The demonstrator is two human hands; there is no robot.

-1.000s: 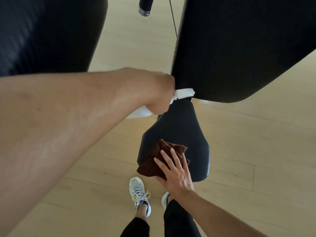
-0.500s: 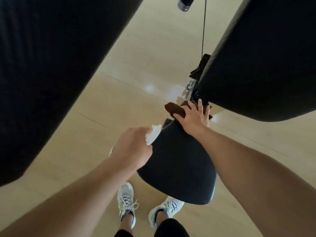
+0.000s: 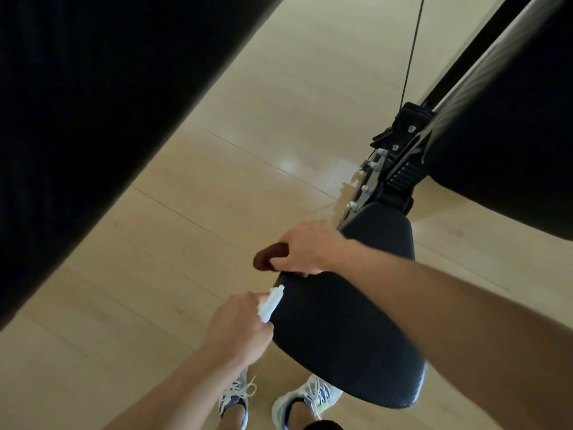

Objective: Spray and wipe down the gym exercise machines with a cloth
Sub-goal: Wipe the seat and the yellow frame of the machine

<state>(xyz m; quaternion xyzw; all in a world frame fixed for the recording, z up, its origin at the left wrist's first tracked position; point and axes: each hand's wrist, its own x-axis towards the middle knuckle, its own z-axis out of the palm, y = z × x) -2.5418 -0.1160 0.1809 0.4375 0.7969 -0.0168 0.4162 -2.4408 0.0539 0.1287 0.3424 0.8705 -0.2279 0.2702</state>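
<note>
A black padded machine seat [image 3: 350,330] fills the lower middle of the view. My right hand [image 3: 307,248] grips a brown cloth [image 3: 269,256] at the seat's left edge, fingers curled over it. Just below, my left hand [image 3: 238,327] is closed around a white spray bottle [image 3: 271,302]; only its white nozzle shows, pointing up beside the seat's left edge. The bottle's body is hidden by the hand.
Two large black pads hang close to the camera, one at upper left [image 3: 93,119] and one at upper right [image 3: 511,135]. A metal bracket with bolts [image 3: 390,162] and a thin cable [image 3: 410,54] join the seat's far end. Light wooden floor [image 3: 217,197] and my white trainers [image 3: 305,398] lie below.
My right hand has slid the cloth from the seat's far end back along its left edge and curled around it. My left hand with the bottle stays beside the seat. The view has shifted.
</note>
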